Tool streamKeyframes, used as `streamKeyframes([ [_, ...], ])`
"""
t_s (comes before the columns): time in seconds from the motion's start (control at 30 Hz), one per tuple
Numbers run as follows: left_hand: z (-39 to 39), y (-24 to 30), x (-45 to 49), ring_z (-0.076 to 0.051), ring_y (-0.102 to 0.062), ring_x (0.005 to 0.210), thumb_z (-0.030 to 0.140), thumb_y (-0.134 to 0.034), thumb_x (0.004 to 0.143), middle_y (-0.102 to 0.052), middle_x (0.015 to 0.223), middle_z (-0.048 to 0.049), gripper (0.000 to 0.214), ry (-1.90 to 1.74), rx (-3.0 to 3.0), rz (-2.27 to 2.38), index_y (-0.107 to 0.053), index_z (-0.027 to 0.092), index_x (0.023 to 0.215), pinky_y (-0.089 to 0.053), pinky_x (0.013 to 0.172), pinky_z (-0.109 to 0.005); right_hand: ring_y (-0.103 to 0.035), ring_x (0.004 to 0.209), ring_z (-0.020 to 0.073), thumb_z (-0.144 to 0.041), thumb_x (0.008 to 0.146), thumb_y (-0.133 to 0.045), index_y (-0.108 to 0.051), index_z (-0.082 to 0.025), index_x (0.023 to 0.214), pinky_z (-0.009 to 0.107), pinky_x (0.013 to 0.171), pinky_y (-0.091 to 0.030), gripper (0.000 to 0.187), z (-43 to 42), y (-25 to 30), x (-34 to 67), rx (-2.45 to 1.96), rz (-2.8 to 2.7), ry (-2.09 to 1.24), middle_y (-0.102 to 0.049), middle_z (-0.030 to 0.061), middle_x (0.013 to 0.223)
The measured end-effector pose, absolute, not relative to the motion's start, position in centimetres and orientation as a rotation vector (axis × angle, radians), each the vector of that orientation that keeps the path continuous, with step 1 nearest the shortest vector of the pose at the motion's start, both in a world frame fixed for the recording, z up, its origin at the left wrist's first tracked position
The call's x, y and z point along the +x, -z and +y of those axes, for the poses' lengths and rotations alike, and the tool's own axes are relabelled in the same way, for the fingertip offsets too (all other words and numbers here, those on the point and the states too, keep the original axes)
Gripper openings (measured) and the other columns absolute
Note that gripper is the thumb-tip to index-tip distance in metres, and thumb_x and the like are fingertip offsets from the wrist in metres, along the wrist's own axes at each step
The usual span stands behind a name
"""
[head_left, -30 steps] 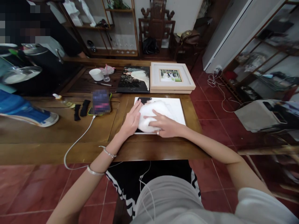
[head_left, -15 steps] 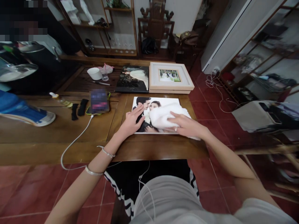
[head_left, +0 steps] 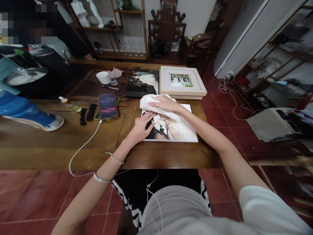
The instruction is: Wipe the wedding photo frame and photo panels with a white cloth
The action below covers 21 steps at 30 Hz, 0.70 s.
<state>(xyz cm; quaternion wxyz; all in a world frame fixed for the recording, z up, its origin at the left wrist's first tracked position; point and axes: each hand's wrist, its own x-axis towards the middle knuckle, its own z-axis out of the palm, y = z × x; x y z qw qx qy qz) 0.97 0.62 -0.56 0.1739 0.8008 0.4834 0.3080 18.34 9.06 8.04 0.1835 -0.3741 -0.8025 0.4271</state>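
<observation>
A photo panel showing a couple lies flat on the wooden table near its front edge. My left hand rests on the panel's left side, fingers stretched out and slightly apart. Over the panel's upper part, my right hand grips a bunched white cloth and presses it onto the picture. The cloth hides the upper part of the photo and reaches past the panel's far left corner.
Behind the panel lie a dark photo panel and a white framed photo. Leftward are a phone on a white cable, a small dropper bottle, a blue bottle and a white cup. A person stands at the far left.
My right hand has swept the cloth from the panel's right side to its upper left, uncovering the lower right. My left hand stays at the left side.
</observation>
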Motion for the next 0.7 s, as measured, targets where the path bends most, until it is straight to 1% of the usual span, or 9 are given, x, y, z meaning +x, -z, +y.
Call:
streamKeyframes([
  [0.1,0.7,0.7,0.9,-0.027,-0.04,0.138,0.034,-0.046,0.094,-0.05,0.144,-0.0117,0.044,-0.886,2.271,1.365,-0.052,0.02,0.136,-0.034,0.11,-0.054,-0.062,0.071,0.0201,-0.053,0.089,-0.053,-0.065,-0.013,0.094,0.031,0.07,-0.049,0.041,9.4,-8.1,18.4,-1.103,-2.302,-1.146,-0.068,0.0052,0.08],
  [0.23,0.8,1.0,1.0,-0.027,-0.037,0.139,0.033,-0.046,0.094,-0.047,0.146,-0.0137,0.046,-0.901,2.268,1.347,-0.052,0.018,0.136,-0.033,0.11,-0.054,-0.062,0.09,0.0247,-0.047,0.089,-0.052,-0.068,-0.014,0.087,0.034,0.086,-0.044,0.036,9.4,-7.5,21.2,-1.052,-2.346,-0.912,-0.071,0.0063,0.097],
  [0.33,0.9,0.9,1.0,-0.027,-0.036,0.14,0.032,-0.046,0.094,-0.045,0.147,-0.0139,0.046,-0.905,2.256,1.334,-0.051,0.017,0.137,-0.033,0.11,-0.055,-0.061,0.1,0.026,-0.048,0.089,-0.051,-0.07,-0.015,0.096,0.037,0.093,-0.041,0.039,9.1,-6.9,24.6,-1.147,-2.295,-0.856,-0.07,0.0075,0.11],
  [0.4,0.8,0.9,1.0,-0.027,-0.036,0.14,0.032,-0.046,0.094,-0.045,0.147,-0.0133,0.046,-0.906,2.252,1.332,-0.05,0.019,0.137,-0.032,0.11,-0.055,-0.061,0.101,0.027,-0.05,0.088,-0.052,-0.07,-0.015,0.1,0.039,0.094,-0.041,0.04,9.0,-6.5,27.0,-1.264,-2.237,-0.824,-0.069,0.0082,0.113],
  [0.53,0.7,0.7,1.0,-0.027,-0.036,0.14,0.033,-0.046,0.094,-0.045,0.147,-0.0135,0.046,-0.897,2.253,1.347,-0.05,0.02,0.137,-0.032,0.11,-0.056,-0.061,0.1,0.0281,-0.05,0.087,-0.054,-0.071,-0.016,0.097,0.041,0.094,-0.042,0.039,8.3,-5.8,30.5,-1.385,-2.098,-0.761,-0.07,0.0075,0.11],
  [0.7,0.5,0.5,1.0,-0.029,-0.039,0.138,0.032,-0.048,0.093,-0.041,0.15,-0.0135,0.043,-0.898,2.238,1.389,-0.052,0.02,0.134,-0.032,0.109,-0.056,-0.062,0.092,0.0282,-0.05,0.089,-0.051,-0.068,-0.019,0.087,0.042,0.091,-0.044,0.036,4.3,-5.4,31.5,-1.362,-2.157,-0.731,-0.069,0.0041,0.09],
])
